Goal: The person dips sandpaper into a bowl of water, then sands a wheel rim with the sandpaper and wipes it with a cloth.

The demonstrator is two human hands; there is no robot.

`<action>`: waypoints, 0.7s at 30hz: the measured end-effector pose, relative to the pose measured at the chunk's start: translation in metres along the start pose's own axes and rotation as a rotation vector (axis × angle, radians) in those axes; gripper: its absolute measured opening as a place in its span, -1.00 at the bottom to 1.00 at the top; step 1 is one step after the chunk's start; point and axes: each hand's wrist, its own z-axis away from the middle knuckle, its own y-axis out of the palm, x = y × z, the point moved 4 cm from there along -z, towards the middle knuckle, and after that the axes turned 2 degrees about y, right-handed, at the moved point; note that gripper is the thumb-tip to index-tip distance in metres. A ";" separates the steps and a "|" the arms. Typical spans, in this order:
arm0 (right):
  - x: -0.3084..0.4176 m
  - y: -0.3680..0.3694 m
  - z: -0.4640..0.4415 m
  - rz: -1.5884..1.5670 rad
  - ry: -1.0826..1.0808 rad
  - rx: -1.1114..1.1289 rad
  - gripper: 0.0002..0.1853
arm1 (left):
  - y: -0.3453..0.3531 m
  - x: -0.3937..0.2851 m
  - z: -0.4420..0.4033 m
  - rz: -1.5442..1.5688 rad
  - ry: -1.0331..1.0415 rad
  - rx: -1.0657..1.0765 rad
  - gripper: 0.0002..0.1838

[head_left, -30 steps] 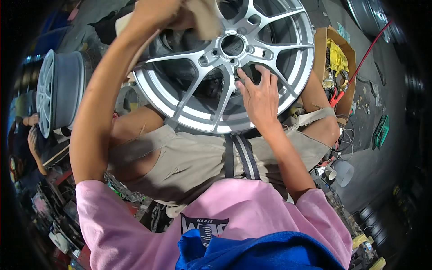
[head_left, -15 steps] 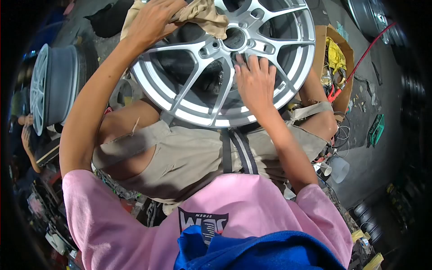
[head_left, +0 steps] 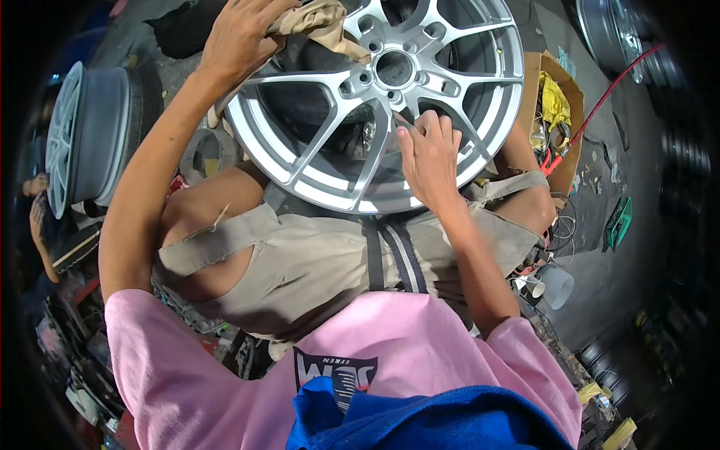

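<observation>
A silver multi-spoke wheel rim [head_left: 352, 196] lies face up before my knees, over something dark seen between its spokes. My left hand [head_left: 241, 41], at the rim's upper left, is closed on a beige cloth [head_left: 319, 24]. The cloth's twisted end reaches over the spokes toward the centre hole. My right hand [head_left: 433, 161] is at the lower spokes, just below the hub. Its fingers are bent and drawn together against a spoke; a small dark piece may be under the fingertips, but I cannot make it out.
To the right stands a cardboard box [head_left: 574, 146] with a yellow wrapper [head_left: 555, 101] and a red cable [head_left: 615, 81] running from it. A green object [head_left: 617, 223] lies on the floor. Another wheel [head_left: 86, 139] stands at the left, near another person's hand [head_left: 37, 217]. More rims [head_left: 611, 34] stand at upper right.
My right hand has slid down from beside the hub, and its fingers have bent more. My left hand and the cloth have shifted slightly up and left, uncovering more of the spokes.
</observation>
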 end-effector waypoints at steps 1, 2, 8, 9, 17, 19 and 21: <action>0.000 0.002 0.002 -0.023 0.002 -0.025 -0.71 | 0.002 -0.001 0.000 -0.031 -0.012 0.004 -0.59; -0.001 0.005 0.000 -0.019 0.017 -0.022 -0.71 | 0.005 -0.004 -0.001 -0.058 -0.017 0.011 -0.59; -0.002 0.006 -0.008 -0.071 0.002 -0.079 -0.74 | 0.016 0.017 0.009 -0.042 -0.001 0.036 -0.47; -0.002 0.004 0.001 -0.063 0.031 -0.016 -0.75 | 0.016 0.018 0.009 -0.047 -0.006 0.038 -0.47; -0.003 0.007 -0.009 -0.043 -0.034 -0.097 -0.71 | 0.021 0.022 0.013 -0.044 0.012 0.068 -0.47; -0.002 0.006 -0.007 -0.058 -0.019 -0.079 -0.71 | 0.020 0.027 0.012 -0.041 0.000 0.071 -0.46; -0.001 0.010 -0.006 -0.094 0.024 -0.112 -0.73 | 0.027 0.027 0.014 -0.064 0.029 0.070 -0.44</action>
